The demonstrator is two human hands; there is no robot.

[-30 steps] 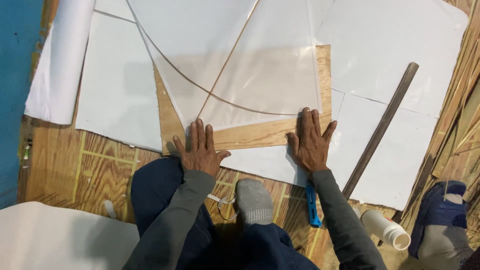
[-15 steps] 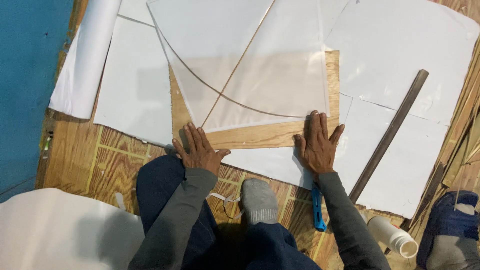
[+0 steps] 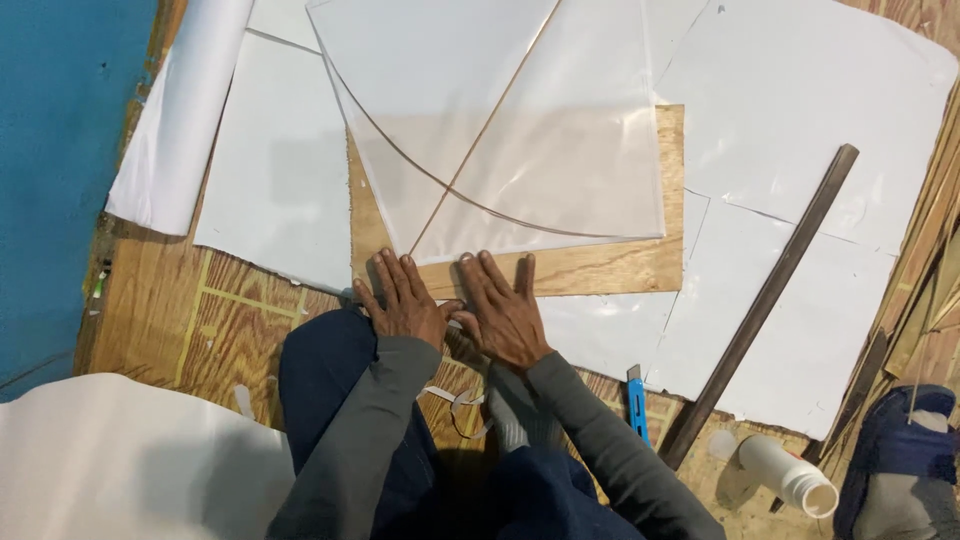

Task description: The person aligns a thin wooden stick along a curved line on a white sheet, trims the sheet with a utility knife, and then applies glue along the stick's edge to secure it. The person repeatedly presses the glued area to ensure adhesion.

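Clear film [image 3: 540, 130], stretched over two thin sticks, is lying on a plywood board [image 3: 600, 265] on the floor. The left hand [image 3: 403, 297] and right hand [image 3: 503, 310] are resting side by side, fingers spread flat, pressing the board's near edge just below the film's corner. White sheets [image 3: 280, 180] are lying under the board. A long dark bar [image 3: 765, 300], a blue knife [image 3: 637, 405] and a white bottle [image 3: 790, 475] are lying to the right.

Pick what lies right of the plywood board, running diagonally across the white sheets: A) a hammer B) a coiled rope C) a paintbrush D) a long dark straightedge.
D: a long dark straightedge slants across the white sheets, right of the plywood board where both hands press.
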